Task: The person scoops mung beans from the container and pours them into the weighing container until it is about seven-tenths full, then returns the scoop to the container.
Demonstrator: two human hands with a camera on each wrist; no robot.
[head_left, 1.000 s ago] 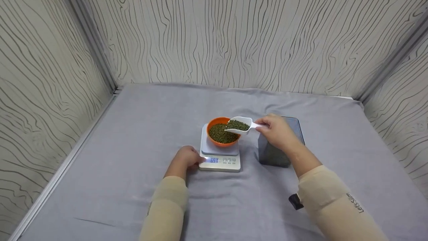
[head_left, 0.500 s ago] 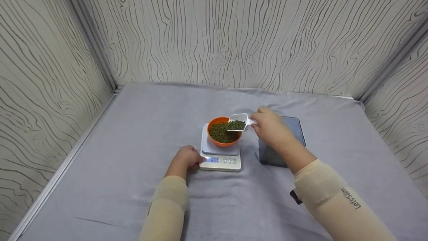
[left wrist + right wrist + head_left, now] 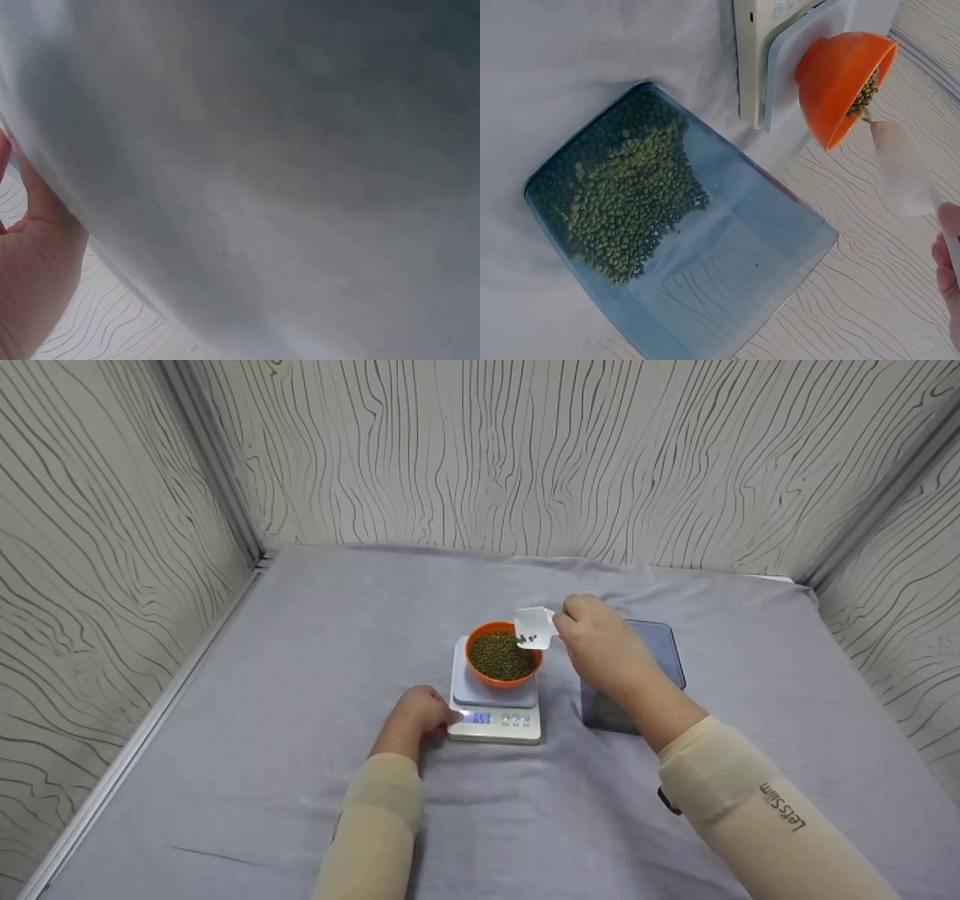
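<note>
My right hand (image 3: 600, 649) grips the handle of a white scoop (image 3: 534, 622), tipped over the right rim of an orange bowl (image 3: 495, 683). A few green beans cling to the scoop's lip; in the right wrist view some fall from the scoop (image 3: 904, 169) into the bowl (image 3: 832, 86). Green mung beans (image 3: 501, 657) fill much of the bowl, which stands on a white kitchen scale (image 3: 495, 734) with a lit display. My left hand (image 3: 420, 710) holds the scale's left front edge, its thumb beside the display; its other fingers are mostly hidden.
Right of the scale stands a clear bluish container (image 3: 735, 285), partly behind my right forearm, with many green beans (image 3: 630, 187) at its bottom. Grey cloth (image 3: 300, 660) covers the table. Wood-patterned panels (image 3: 487, 457) rise at the back and sides.
The right hand has turned the scoop over and moved slightly left and away; the heap of beans in it has poured into the bowl. The left hand and scale have stayed put.
</note>
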